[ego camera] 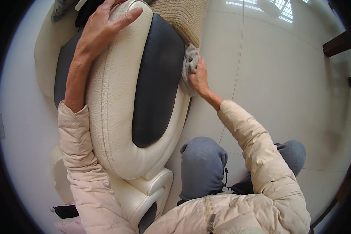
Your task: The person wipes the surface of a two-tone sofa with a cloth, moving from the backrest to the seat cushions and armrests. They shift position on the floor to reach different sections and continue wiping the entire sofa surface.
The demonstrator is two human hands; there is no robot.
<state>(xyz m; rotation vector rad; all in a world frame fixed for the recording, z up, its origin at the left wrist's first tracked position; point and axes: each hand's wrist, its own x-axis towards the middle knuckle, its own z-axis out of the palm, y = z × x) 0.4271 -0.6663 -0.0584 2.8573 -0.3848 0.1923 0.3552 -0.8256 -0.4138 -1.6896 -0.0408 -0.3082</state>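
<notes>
A cream leather sofa armrest (120,117) with a black inset panel (161,79) stands before me on the left. My left hand (101,27) lies on the armrest's far upper part, thumb spread apart, with its fingers partly cut off by the picture's top edge. In my right hand (200,77) is a bunched grey cloth (190,58). It presses against the outer side of the armrest, low beside the black panel. Just beyond the cloth, a woven beige cover (184,20) hangs over the seat front.
Pale glossy floor tiles (260,73) spread out to the right. Dark wooden furniture legs (337,44) stand at the right rim. Below the armrest is another cream sofa piece (152,187). A white wall (23,122) runs along the left. My bent knee (203,161) is close to the sofa.
</notes>
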